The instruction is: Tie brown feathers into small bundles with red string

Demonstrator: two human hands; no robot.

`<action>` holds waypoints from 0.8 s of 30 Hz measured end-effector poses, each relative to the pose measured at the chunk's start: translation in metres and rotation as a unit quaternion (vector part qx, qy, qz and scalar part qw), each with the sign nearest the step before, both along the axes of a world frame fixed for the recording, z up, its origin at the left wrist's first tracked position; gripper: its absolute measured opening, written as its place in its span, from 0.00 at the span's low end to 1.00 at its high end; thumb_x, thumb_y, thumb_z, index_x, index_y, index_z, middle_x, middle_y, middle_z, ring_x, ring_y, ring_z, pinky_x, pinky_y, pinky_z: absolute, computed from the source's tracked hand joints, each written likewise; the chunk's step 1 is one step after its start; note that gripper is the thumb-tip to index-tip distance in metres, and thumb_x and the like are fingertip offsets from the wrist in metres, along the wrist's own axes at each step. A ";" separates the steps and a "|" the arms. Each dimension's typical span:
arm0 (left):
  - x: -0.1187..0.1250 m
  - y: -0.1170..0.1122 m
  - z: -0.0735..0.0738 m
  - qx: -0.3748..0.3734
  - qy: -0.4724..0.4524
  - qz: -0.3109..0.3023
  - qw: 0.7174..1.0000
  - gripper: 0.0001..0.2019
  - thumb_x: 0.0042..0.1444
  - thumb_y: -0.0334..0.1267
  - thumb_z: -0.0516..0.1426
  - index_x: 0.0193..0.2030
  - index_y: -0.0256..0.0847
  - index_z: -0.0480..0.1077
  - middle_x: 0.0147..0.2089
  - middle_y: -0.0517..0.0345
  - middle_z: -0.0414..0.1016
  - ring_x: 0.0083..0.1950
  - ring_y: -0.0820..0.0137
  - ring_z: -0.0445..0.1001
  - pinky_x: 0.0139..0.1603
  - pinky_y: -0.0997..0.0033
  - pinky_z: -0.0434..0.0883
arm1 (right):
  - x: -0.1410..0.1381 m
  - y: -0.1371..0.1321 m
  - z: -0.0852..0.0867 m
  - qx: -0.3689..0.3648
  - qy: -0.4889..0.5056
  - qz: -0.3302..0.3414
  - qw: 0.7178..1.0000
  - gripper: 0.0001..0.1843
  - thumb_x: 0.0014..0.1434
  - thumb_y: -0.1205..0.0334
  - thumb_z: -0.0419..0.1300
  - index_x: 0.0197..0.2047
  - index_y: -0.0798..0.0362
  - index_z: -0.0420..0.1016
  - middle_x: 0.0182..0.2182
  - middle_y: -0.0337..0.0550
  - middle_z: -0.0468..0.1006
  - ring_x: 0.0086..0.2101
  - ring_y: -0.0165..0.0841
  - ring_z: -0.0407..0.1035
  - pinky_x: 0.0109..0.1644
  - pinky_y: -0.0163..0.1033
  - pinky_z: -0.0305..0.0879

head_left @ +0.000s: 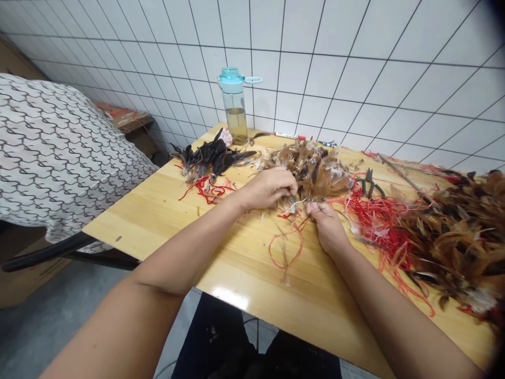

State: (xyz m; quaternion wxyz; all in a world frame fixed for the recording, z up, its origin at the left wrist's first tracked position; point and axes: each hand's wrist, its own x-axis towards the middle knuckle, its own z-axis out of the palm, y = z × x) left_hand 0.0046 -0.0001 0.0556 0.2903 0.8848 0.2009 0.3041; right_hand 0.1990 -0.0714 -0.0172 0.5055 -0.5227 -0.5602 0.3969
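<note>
The right hand (329,225) has its fingers pinched together at the near end of a brown feather tuft (324,184), whose long axis runs away from them, plumes fanning toward the wall. The left hand (270,187) has curled fingers; I cannot tell what they grip. A pale strand (299,202) lies between both sets of fingers, a red string loop (270,255) nearer the person.
</note>
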 end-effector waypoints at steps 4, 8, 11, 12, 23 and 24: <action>0.007 -0.007 -0.003 0.040 0.001 -0.004 0.999 0.08 0.54 0.30 0.54 0.31 0.43 0.74 0.35 0.50 0.74 0.42 0.65 0.69 0.53 0.66 0.60 | -0.004 -0.003 0.010 -0.021 0.088 0.062 0.994 0.20 0.53 0.44 0.59 0.22 0.50 0.64 0.24 0.38 0.66 0.30 0.33 0.61 0.42 0.39 0.59; 0.008 -0.008 -0.005 0.075 -0.036 -0.003 0.996 0.08 0.56 0.31 0.53 0.31 0.42 0.74 0.36 0.50 0.75 0.43 0.66 0.70 0.53 0.66 0.62 | -0.002 -0.007 0.014 -0.051 0.079 0.131 0.987 0.22 0.50 0.40 0.62 0.22 0.51 0.68 0.24 0.38 0.69 0.31 0.33 0.63 0.43 0.39 0.60; 0.007 -0.003 -0.009 0.138 -0.056 -0.006 0.989 0.09 0.59 0.33 0.52 0.31 0.41 0.72 0.33 0.52 0.74 0.40 0.68 0.70 0.50 0.66 0.64 | 0.001 -0.008 0.014 -0.078 0.085 0.171 0.978 0.22 0.48 0.40 0.64 0.22 0.51 0.69 0.26 0.40 0.73 0.33 0.35 0.66 0.47 0.41 0.60; 0.007 -0.001 -0.010 0.162 -0.064 -0.008 0.985 0.09 0.60 0.33 0.51 0.31 0.40 0.71 0.32 0.53 0.74 0.39 0.68 0.70 0.48 0.66 0.64 | 0.002 -0.008 0.014 -0.083 0.097 0.184 0.975 0.22 0.48 0.40 0.64 0.22 0.51 0.69 0.27 0.41 0.75 0.35 0.36 0.68 0.49 0.42 0.60; 0.004 0.000 -0.011 0.138 -0.075 0.186 0.970 0.07 0.57 0.38 0.56 0.39 0.37 0.71 0.42 0.51 0.73 0.48 0.67 0.69 0.52 0.65 0.64 | 0.011 0.003 0.007 -0.099 0.266 0.084 0.955 0.18 0.46 0.50 0.69 0.23 0.52 0.67 0.30 0.39 0.74 0.26 0.28 0.65 0.31 0.36 0.60; 0.006 -0.002 -0.010 0.115 -0.067 0.190 0.973 0.07 0.57 0.39 0.56 0.36 0.37 0.71 0.40 0.53 0.73 0.45 0.68 0.69 0.50 0.66 0.65 | 0.011 0.003 0.005 -0.099 0.274 0.080 0.953 0.19 0.45 0.49 0.70 0.23 0.52 0.67 0.29 0.38 0.74 0.26 0.27 0.64 0.31 0.36 0.60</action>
